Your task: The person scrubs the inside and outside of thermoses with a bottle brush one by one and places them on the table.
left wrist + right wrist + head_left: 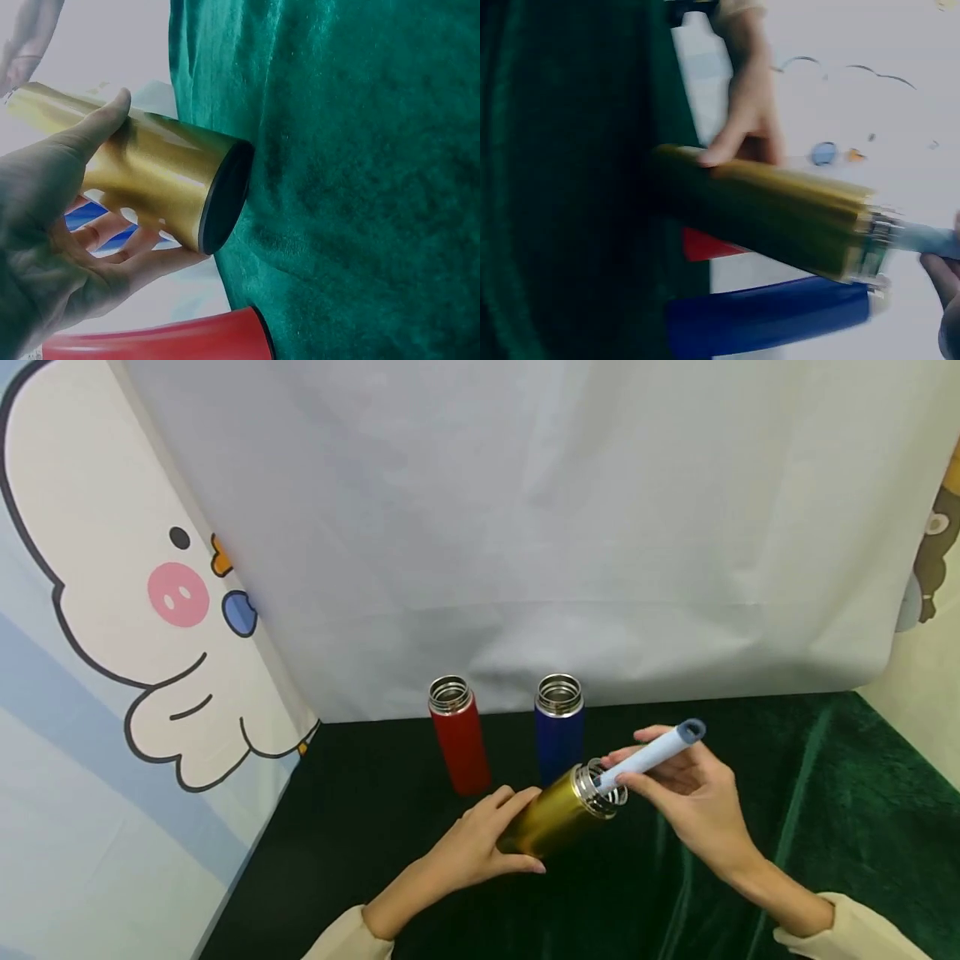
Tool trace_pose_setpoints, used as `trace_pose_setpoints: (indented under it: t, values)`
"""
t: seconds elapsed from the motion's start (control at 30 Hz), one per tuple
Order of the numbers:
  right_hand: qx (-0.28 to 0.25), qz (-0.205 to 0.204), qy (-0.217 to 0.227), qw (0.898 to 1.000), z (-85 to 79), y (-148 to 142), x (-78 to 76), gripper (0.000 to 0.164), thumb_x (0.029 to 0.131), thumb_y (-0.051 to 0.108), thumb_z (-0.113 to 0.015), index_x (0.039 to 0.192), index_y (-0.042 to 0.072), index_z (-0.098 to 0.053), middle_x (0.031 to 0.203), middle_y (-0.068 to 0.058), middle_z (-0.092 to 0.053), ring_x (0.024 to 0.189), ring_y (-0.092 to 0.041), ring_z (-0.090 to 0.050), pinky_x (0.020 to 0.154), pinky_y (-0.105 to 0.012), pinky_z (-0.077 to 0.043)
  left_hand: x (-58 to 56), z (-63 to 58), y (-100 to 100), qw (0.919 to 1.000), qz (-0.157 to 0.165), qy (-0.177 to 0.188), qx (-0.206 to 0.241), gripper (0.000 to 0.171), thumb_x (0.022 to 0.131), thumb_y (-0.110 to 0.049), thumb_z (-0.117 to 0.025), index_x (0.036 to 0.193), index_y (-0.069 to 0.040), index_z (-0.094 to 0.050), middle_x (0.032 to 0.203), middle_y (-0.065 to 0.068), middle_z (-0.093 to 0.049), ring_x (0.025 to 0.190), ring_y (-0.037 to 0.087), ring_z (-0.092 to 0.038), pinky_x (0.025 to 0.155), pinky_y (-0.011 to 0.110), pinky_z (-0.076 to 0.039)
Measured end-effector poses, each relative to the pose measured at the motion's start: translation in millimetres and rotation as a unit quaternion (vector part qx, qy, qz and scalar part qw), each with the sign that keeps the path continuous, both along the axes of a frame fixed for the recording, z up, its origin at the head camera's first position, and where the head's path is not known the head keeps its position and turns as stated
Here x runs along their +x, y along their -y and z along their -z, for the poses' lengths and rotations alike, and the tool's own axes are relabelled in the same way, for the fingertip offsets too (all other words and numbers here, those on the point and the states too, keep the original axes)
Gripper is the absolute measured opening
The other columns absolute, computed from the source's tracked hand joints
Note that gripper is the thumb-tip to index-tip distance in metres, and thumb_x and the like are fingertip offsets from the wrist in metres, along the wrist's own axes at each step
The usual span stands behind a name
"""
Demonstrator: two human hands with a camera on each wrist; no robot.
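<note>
- Gold bottle [547,822] looked metallic, smooth and glossy.
- Red bottle [461,750] and blue bottle [559,748] had smooth sides, shiny metal necks [559,708].
- Stick [656,753] looked like smooth plastic.
- Tablecloth [862,785] was velvety with a sheen.

The near bottle [553,820] was metallic gold, silver-necked and black-based; the tube [654,755] was pale blue, dark blue at one end. The far left bottle [462,750] was red, the far right bottle [561,745] deep blue. The cloth [870,802] was green, the backdrop [525,527] grey-white, the left hanging [97,827] printed with a white, dark-outlined cartoon [82,527].
</note>
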State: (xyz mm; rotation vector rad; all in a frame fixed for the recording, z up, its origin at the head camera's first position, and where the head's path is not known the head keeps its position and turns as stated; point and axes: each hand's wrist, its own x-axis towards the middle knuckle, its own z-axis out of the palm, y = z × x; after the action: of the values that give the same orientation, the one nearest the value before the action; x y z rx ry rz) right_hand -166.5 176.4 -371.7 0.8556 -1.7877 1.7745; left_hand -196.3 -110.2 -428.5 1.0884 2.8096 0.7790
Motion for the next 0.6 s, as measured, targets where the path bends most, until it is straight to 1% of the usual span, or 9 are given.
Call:
trace_pose_setpoints:
  t: [0.1, 0.17, 0.23, 0.3, 0.33, 0.4, 0.43, 0.53, 0.6]
  values:
    - [-0.095, -0.037, -0.002, 0.995, -15.3, -11, -3.9, 0.047, 0.089, -0.028, -0.053, 0.134, -0.018, -0.044, 0.112, -0.014, -0.076, 0.103, -0.021, -0.076, 0.088, -0.028, -0.061, -2.0, 0.6, 0, 1.0, 0.003, -0.006, 0.001, 0.083, 0.083, -0.047, -0.083, 0.152, -0.021, -0.045, 0.108, -0.001, -0.054, 0.088, 0.008, -0.049, 0.072, 0.02, -0.046]
    - [-0.128, -0.037, 0.002, 0.991, -26.4, -17, -4.2, 0.047, 0.093, -0.026, -0.048, 0.138, -0.012, -0.044, 0.11, -0.013, -0.075, 0.101, -0.022, -0.077, 0.085, -0.029, -0.062, -3.7, 1.0, 0, 0.9999, 0.008, -0.009, 0.002, 0.081, 0.084, -0.047, -0.082, 0.151, -0.021, -0.045, 0.107, -0.001, -0.054, 0.087, 0.008, -0.049, 0.071, 0.02, -0.046]
    - [-0.146, -0.039, 0.005, 0.989, -36.7, -21, -3.5, 0.047, 0.095, -0.025, -0.044, 0.139, -0.006, -0.044, 0.109, -0.011, -0.073, 0.099, -0.021, -0.077, 0.081, -0.031, -0.062, -4.9, 0.5, 1, 0.9999, 0.011, -0.009, 0.006, 0.08, 0.084, -0.046, -0.082, 0.151, -0.02, -0.045, 0.107, 0.0, -0.054, 0.087, 0.008, -0.05, 0.071, 0.02, -0.046]
    - [-0.158, -0.037, -0.002, 0.987, -45.8, -24, -3.6, 0.047, 0.095, -0.024, -0.043, 0.137, -0.004, -0.046, 0.107, -0.011, -0.073, 0.097, -0.021, -0.077, 0.078, -0.032, -0.063, -5.9, -0.3, 3, 0.9998, 0.011, -0.008, 0.012, 0.079, 0.084, -0.045, -0.082, 0.15, -0.02, -0.046, 0.108, 0.0, -0.054, 0.088, 0.008, -0.051, 0.072, 0.02, -0.047]
    - [-0.165, -0.032, -0.009, 0.986, -50.4, -25, -3.9, 0.047, 0.095, -0.025, -0.044, 0.137, -0.005, -0.046, 0.106, -0.011, -0.073, 0.095, -0.021, -0.078, 0.076, -0.033, -0.063, -5.9, -0.7, 3, 0.9998, 0.009, -0.007, 0.016, 0.079, 0.085, -0.044, -0.083, 0.15, -0.019, -0.046, 0.108, 0.0, -0.055, 0.088, 0.008, -0.051, 0.072, 0.02, -0.048]
    - [-0.199, -0.035, -0.035, 0.979, -58.0, -27, -4.9, 0.046, 0.092, -0.028, -0.046, 0.135, -0.011, -0.046, 0.102, -0.017, -0.074, 0.091, -0.025, -0.078, 0.073, -0.035, -0.063, -5.1, -1.4, 5, 0.9998, 0.005, -0.001, 0.021, 0.079, 0.084, -0.042, -0.083, 0.149, -0.019, -0.046, 0.109, 0.0, -0.055, 0.088, 0.009, -0.052, 0.073, 0.021, -0.048]
    - [-0.211, -0.028, -0.043, 0.976, -60.9, -29, -4.7, 0.047, 0.09, -0.03, -0.048, 0.134, -0.012, -0.047, 0.101, -0.018, -0.075, 0.089, -0.026, -0.078, 0.071, -0.035, -0.063, -4.5, -1.5, 6, 0.9997, 0.005, 0.001, 0.022, 0.079, 0.084, -0.042, -0.084, 0.149, -0.02, -0.046, 0.109, 0.0, -0.054, 0.089, 0.008, -0.052, 0.073, 0.021, -0.048]
    - [-0.233, -0.005, -0.057, 0.971, -64.1, -31, -2.8, 0.05, 0.085, -0.033, -0.052, 0.131, -0.014, -0.048, 0.096, -0.021, -0.075, 0.083, -0.028, -0.078, 0.066, -0.034, -0.063, -1.6, -0.7, 5, 0.9997, 0.007, 0.007, 0.022, 0.079, 0.084, -0.044, -0.083, 0.15, -0.021, -0.045, 0.108, -0.001, -0.054, 0.089, 0.008, -0.051, 0.074, 0.02, -0.048]
    - [-0.226, 0.006, -0.052, 0.973, -62.6, -30, -2.2, 0.05, 0.084, -0.033, -0.053, 0.129, -0.012, -0.048, 0.094, -0.019, -0.075, 0.081, -0.025, -0.078, 0.064, -0.033, -0.063, 0.6, 0.4, 4, 0.9996, 0.007, 0.008, 0.026, 0.08, 0.084, -0.044, -0.083, 0.15, -0.021, -0.045, 0.109, -0.001, -0.054, 0.089, 0.008, -0.051, 0.075, 0.02, -0.048]
